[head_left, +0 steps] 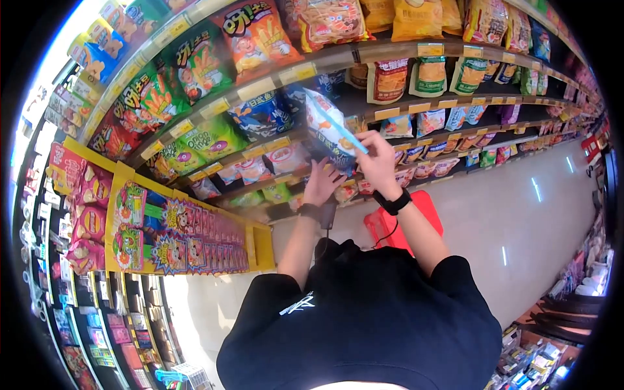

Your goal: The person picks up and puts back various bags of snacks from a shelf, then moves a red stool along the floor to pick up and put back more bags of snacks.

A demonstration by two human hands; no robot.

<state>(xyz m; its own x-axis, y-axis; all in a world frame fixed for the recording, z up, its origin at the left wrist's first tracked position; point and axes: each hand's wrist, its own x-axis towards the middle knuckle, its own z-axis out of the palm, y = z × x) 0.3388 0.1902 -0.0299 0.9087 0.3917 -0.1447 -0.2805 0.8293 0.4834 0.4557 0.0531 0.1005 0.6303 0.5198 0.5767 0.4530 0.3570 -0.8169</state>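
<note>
A blue and white snack bag (327,127) is held up in front of the shelves, tilted. My right hand (379,164) is closed on its right edge, fingers pinching the light-blue seam. Just below the bag is my left hand (322,184), with fingers spread and fingertips close to the bag's lower end. Behind the held bag, dark blue snack bags (261,116) stand on a middle shelf, partly covered by it in this view. A black band is on each wrist.
Curved shelves carry orange and green chip bags (257,34) above and pouches (429,75) to the right. A yellow display stand (263,247) with hanging snacks is at the left. On the floor by my right forearm sits a red basket (426,224).
</note>
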